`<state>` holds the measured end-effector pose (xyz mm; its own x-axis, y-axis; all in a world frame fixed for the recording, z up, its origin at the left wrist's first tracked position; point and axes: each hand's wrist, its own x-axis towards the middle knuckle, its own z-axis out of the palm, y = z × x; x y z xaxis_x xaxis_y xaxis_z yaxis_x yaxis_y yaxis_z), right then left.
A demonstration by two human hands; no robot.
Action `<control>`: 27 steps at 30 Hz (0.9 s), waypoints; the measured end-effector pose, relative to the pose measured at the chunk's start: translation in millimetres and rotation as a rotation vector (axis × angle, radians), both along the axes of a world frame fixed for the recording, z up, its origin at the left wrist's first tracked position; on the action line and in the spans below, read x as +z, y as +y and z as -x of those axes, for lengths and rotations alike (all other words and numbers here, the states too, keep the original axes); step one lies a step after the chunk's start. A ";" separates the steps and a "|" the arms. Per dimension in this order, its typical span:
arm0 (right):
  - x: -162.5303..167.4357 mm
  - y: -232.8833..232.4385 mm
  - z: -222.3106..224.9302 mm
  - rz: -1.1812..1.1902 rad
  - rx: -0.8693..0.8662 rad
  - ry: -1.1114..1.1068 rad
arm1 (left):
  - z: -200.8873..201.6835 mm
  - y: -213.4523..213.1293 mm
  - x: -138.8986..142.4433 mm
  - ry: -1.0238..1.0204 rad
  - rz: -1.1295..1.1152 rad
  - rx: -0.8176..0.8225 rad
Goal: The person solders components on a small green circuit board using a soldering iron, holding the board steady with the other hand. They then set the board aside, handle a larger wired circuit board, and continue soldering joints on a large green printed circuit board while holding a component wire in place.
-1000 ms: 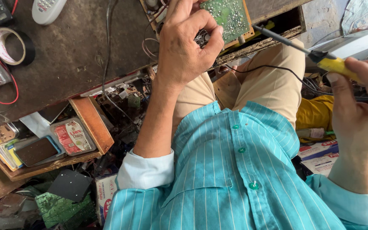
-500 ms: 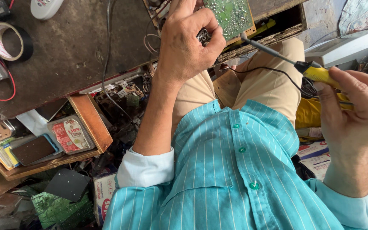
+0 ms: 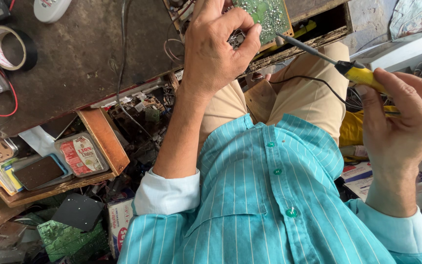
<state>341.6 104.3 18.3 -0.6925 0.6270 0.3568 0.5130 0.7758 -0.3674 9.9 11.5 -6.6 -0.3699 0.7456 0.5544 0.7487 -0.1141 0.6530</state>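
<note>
From the head view, the left hand (image 3: 216, 49) is curled shut, pinching wires against the green board (image 3: 264, 14) at the desk (image 3: 84, 58) edge. The right hand (image 3: 401, 117) is closed around the yellow-handled soldering iron (image 3: 318, 51), whose tip nearly touches the board. This looks like soldering a joint; the next move calls for a steady tip on the pad.

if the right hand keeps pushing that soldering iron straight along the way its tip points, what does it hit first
Most likely the green circuit board: the soldering iron in the right hand aims its tip at the board's edge, beside the left hand fingers. Depth is unclear.
</note>
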 end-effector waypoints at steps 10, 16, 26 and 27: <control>6.8 2.5 10.1 -0.040 0.035 -0.032 | -1.7 0.9 -0.3 -0.003 0.001 0.025; 4.5 3.7 10.5 -0.044 0.036 -0.030 | -1.6 0.8 0.5 -0.008 0.010 0.019; 4.8 4.1 13.2 -0.046 0.034 -0.012 | -1.3 1.3 -2.5 0.009 0.000 0.020; 5.0 3.9 13.3 -0.042 0.030 -0.014 | -1.3 1.7 -3.0 0.012 -0.004 0.018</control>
<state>328.3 108.2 23.3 -0.7162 0.5905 0.3721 0.4940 0.8055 -0.3273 11.1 13.2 -9.6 -0.3769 0.7366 0.5615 0.7583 -0.1027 0.6437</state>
